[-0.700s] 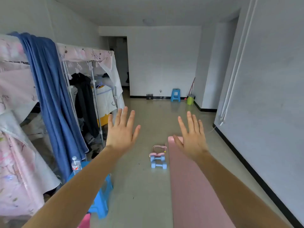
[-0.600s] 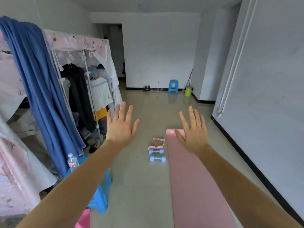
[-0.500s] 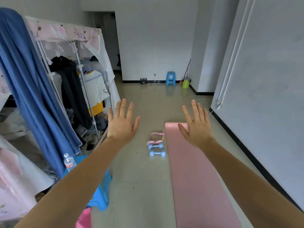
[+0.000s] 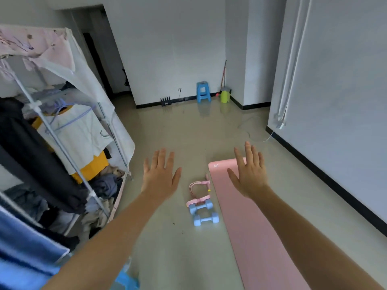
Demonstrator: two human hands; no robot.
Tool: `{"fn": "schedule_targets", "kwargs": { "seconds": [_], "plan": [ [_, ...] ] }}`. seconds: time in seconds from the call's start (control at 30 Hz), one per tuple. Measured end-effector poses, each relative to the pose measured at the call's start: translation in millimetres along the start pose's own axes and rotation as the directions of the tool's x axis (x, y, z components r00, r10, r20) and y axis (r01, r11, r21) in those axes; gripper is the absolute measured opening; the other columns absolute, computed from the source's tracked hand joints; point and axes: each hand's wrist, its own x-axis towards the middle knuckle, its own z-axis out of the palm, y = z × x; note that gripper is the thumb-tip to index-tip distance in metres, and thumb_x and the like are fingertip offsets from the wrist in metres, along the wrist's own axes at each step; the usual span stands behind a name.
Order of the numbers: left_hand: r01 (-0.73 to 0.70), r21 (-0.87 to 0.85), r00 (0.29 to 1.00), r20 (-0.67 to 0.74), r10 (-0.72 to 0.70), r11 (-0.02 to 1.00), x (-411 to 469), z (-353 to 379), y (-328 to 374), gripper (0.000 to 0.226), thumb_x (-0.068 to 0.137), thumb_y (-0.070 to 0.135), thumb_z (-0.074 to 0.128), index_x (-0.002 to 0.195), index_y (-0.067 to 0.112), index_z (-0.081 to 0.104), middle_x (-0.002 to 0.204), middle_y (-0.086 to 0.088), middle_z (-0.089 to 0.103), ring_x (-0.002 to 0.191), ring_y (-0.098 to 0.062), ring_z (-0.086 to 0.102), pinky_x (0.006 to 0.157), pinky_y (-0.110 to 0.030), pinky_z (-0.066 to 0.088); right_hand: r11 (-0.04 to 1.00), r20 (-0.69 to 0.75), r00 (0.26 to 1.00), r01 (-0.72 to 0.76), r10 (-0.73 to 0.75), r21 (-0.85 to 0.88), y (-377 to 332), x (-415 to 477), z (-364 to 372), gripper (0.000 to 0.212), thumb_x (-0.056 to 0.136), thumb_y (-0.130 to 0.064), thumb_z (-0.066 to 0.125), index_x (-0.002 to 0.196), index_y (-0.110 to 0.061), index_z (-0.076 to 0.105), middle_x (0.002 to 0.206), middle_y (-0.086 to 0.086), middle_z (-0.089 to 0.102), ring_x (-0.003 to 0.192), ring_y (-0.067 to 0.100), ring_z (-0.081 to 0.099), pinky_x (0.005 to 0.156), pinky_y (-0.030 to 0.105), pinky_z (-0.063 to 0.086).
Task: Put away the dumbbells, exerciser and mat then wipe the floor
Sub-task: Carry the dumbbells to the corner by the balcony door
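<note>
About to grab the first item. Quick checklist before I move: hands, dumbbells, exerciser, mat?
1. Left hand empty: ok, open.
2. Right hand empty: ok, open, over the far end of the mat.
3. Dumbbells both in view on the floor: ok, left of the mat.
4. Exerciser free of the dumbbells: cannot tell, it overlaps the farther one.
5. Mat rolled: not ok, lies flat.

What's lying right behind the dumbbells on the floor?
The pink exerciser lies there, its near handle touching the farther dumbbell, beside the mat. Whatever is under the handle is covered.
</note>
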Motion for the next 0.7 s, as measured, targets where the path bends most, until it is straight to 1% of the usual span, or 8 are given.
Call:
{"fn": "schedule_targets", "kwargs": {
  "seconds": [0.07,0.17,0.27,0.37,0.43,0.57,0.63,0.7],
  "plan": [
    [-0.008,-0.022,1.000,-0.001,0.008,1.000,60,11,-12,0.063,0.096,0.047,0.026,0.141,0.008,0.046,0.145,-0.022,0.046,0.132,-0.040,0.044,0.103,-0.060,0.038,0.999,0.033,0.999,-0.034,0.034,-0.005,1,59,13,0.071,0.096,-0.052,0.038,0.153,-0.008,0.035,0.158,0.029,0.027,0.143,0.048,0.031,0.114,0.057,0.027],
    [-0.041,-0.040,0.999,-0.019,0.040,0.998,133,25,-32,0.059,0.096,0.045,0.031,0.138,0.008,0.050,0.141,-0.022,0.049,0.128,-0.040,0.048,0.100,-0.059,0.042,0.997,0.074,0.995,-0.067,0.068,-0.027,1,135,24,0.074,0.100,-0.055,0.037,0.158,-0.010,0.022,0.162,0.026,0.019,0.148,0.044,0.021,0.119,0.054,0.019],
    [-0.125,0.006,0.991,-0.052,0.125,0.992,200,57,-55,0.060,0.096,0.045,0.029,0.139,0.009,0.050,0.144,-0.022,0.046,0.130,-0.040,0.047,0.103,-0.058,0.039,0.996,0.063,0.995,-0.070,0.074,-0.058,3,200,47,0.076,0.101,-0.058,0.031,0.160,-0.014,0.011,0.165,0.021,0.013,0.152,0.039,0.012,0.122,0.051,0.012],
    [-0.107,-0.027,0.994,0.016,0.107,0.994,266,110,-72,0.063,0.095,0.047,0.026,0.141,0.011,0.048,0.147,-0.021,0.043,0.133,-0.039,0.044,0.105,-0.059,0.036,0.991,0.074,0.989,-0.129,0.132,-0.040,6,249,89,0.076,0.101,-0.057,0.032,0.160,-0.013,0.011,0.165,0.020,0.013,0.152,0.038,0.013,0.122,0.050,0.013],
    [-0.116,-0.032,0.990,0.076,0.118,0.993,308,156,-79,0.064,0.096,0.049,0.022,0.146,0.013,0.041,0.153,-0.020,0.035,0.140,-0.037,0.035,0.109,-0.059,0.030,0.981,0.107,0.976,-0.189,0.192,-0.034,8,275,129,0.076,0.101,-0.057,0.032,0.160,-0.013,0.012,0.165,0.021,0.013,0.152,0.038,0.013,0.122,0.050,0.014],
    [-0.183,-0.068,0.943,0.269,0.195,0.981,397,268,-92,0.067,0.100,0.051,0.023,0.156,0.019,0.005,0.162,-0.016,-0.008,0.149,-0.034,-0.007,0.117,-0.057,0.004,0.957,0.224,0.931,-0.275,0.288,-0.088,8,336,215,0.076,0.101,-0.056,0.033,0.159,-0.011,0.011,0.165,0.022,0.009,0.151,0.039,0.015,0.121,0.049,0.019],
    [-0.241,-0.115,0.902,0.340,0.267,0.964,439,319,-96,0.069,0.100,0.052,0.026,0.156,0.019,0.001,0.161,-0.017,-0.015,0.148,-0.035,-0.012,0.116,-0.058,0.002,0.926,0.298,0.877,-0.359,0.376,-0.113,6,364,256,0.076,0.101,-0.056,0.033,0.159,-0.013,0.008,0.166,0.021,0.006,0.151,0.039,0.014,0.121,0.048,0.018],
    [-0.281,-0.170,0.859,0.395,0.326,0.945,477,364,-97,0.069,0.100,0.051,0.028,0.156,0.019,0.003,0.161,-0.018,-0.013,0.149,-0.036,-0.011,0.116,-0.058,0.004,0.884,0.364,0.808,-0.452,0.463,-0.119,3,385,292,0.077,0.101,-0.056,0.035,0.159,-0.014,0.007,0.166,0.020,0.005,0.151,0.038,0.015,0.120,0.048,0.020]
  ]
}}
